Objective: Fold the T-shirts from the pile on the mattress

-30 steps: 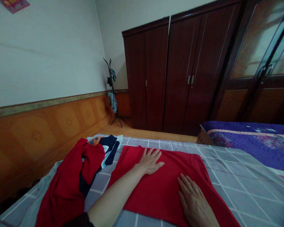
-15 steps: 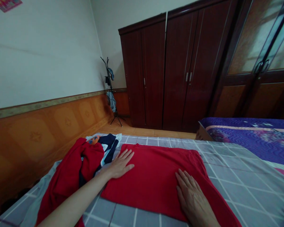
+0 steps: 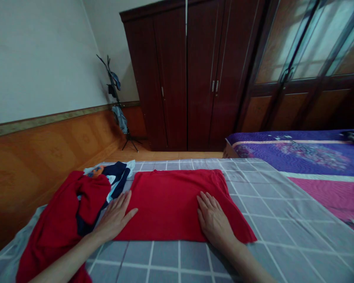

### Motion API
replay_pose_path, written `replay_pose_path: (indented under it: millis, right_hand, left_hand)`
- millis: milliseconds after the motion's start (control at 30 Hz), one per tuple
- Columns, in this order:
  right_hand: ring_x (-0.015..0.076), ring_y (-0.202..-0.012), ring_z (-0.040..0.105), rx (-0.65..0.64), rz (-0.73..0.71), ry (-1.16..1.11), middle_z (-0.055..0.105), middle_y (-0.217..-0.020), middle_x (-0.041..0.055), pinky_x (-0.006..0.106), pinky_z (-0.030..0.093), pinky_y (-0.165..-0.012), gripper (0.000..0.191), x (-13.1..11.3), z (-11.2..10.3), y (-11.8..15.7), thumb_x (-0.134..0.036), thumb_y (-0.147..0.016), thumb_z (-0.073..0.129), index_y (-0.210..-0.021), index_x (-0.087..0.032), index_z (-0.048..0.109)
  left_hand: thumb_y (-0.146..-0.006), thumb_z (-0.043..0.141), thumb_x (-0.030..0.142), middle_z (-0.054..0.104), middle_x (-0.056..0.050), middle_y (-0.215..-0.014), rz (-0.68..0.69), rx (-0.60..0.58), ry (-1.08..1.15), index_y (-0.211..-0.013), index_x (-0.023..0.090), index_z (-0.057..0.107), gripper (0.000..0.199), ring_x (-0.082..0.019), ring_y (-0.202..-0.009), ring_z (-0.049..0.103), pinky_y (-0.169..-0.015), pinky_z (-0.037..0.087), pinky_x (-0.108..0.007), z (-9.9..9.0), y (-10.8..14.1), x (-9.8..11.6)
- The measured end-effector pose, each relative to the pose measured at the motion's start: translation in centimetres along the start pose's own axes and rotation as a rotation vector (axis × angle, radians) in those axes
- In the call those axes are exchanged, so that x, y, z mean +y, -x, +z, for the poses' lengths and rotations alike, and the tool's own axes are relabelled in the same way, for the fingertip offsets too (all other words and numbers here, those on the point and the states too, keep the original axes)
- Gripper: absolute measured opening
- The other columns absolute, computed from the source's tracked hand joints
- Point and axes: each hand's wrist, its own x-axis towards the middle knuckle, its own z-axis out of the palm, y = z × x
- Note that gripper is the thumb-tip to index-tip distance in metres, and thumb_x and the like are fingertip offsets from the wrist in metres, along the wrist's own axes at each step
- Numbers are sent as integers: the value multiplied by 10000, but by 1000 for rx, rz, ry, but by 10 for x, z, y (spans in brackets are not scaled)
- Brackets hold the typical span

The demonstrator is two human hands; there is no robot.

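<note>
A red garment lies spread flat on the grey checked bed sheet, its right part flaring out toward the near right corner. My left hand rests at its left edge, palm down, fingers stretched out. On the right part of the cloth lies my right hand, flat with its fingers extended. Left of the garment is a crumpled heap with a red cloth and a navy and white piece, close beside my left hand and forearm. Neither hand grips anything.
A second bed with a purple and pink cover stands at the right. Dark wooden wardrobes line the back. A coat rack with hanging items stands in the corner, by the tiled wall on the left.
The view has turned right and down. My left hand has slid back to the garment's left edge. The garment's near right part now ends in a visible corner.
</note>
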Motion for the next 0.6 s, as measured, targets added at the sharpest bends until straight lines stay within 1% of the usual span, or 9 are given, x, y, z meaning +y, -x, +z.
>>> replay_pose_path:
  millis: [67, 100, 167, 233, 300, 367, 467, 533, 600]
  right_hand:
    - [299, -1337, 327, -42, 27, -23, 417, -1417, 141, 443, 268, -1101, 458, -7, -10, 1, -208, -898, 407, -1335, -102, 495]
    - [299, -1345, 311, -55, 22, -38, 400, -1430, 135, 444, 254, -1106, 459, -9, -14, 1, -239, -908, 410, -1343, -116, 488]
    - [303, -1362, 270, -68, 0, -70, 359, -1456, 123, 448, 230, -1112, 488, -10, -17, 2, -337, -920, 425, -1364, -138, 463]
    - [318, -1371, 240, -76, 10, -73, 338, -1464, 140, 455, 227, -1108, 563, -4, -17, 2, -429, -909, 446, -1376, -114, 440]
    - [330, -1371, 233, -55, 81, -32, 334, -1459, 180, 461, 234, -1097, 617, 6, -17, 1, -458, -904, 445, -1370, -54, 429]
    - [330, -1355, 267, -1, 177, 19, 357, -1439, 211, 461, 252, -1079, 592, 19, -20, -2, -412, -914, 431, -1349, -12, 435]
    - [318, -1255, 401, 85, 288, 34, 453, -1363, 217, 426, 329, -1012, 506, 37, -31, -10, -288, -899, 434, -1318, -6, 458]
    - [303, -1153, 478, 135, 342, -1, 523, -1284, 196, 399, 371, -955, 439, 45, -39, -15, -236, -880, 436, -1261, -33, 514]
    - [295, -1077, 512, 173, 388, -31, 563, -1217, 181, 393, 387, -919, 357, 52, -43, -18, -230, -876, 437, -1157, -71, 587]
  left_hand:
    - [-898, 315, 555, 264, -164, -1495, 2, 52, -48, -1455, 52, 229, 756, -305, -1390, 219, -1108, 209, -513, 0, 4, 6]
    - [-898, 327, 549, 261, -153, -1499, 46, 82, -63, -1461, 73, 223, 744, -306, -1391, 215, -1109, 199, -523, 0, 6, 12]
    - [-909, 340, 526, 232, -96, -1519, 207, 117, -68, -1479, 161, 181, 695, -280, -1398, 205, -1117, 192, -510, 1, 13, 25]
    - [-920, 349, 506, 215, -49, -1528, 353, 104, -61, -1482, 229, 154, 655, -252, -1399, 212, -1123, 206, -475, 4, 19, 35]
    - [-913, 370, 514, 236, -47, -1520, 376, 87, -63, -1474, 238, 196, 649, -260, -1393, 230, -1120, 221, -471, 5, 23, 38]
    - [-899, 390, 538, 279, -75, -1504, 346, 66, -49, -1459, 207, 266, 661, -282, -1382, 255, -1112, 241, -483, 1, 21, 41]
    - [-906, 392, 521, 349, -94, -1474, 366, 25, 68, -1438, 186, 324, 632, -275, -1359, 311, -1105, 269, -474, -24, 3, 58]
    - [-920, 391, 463, 385, -82, -1458, 425, 22, 207, -1428, 192, 339, 578, -244, -1343, 345, -1113, 267, -446, -47, -21, 85]
    - [-911, 415, 402, 459, -88, -1407, 462, 36, 377, -1389, 169, 400, 532, -223, -1303, 405, -1101, 296, -413, -67, -54, 120]
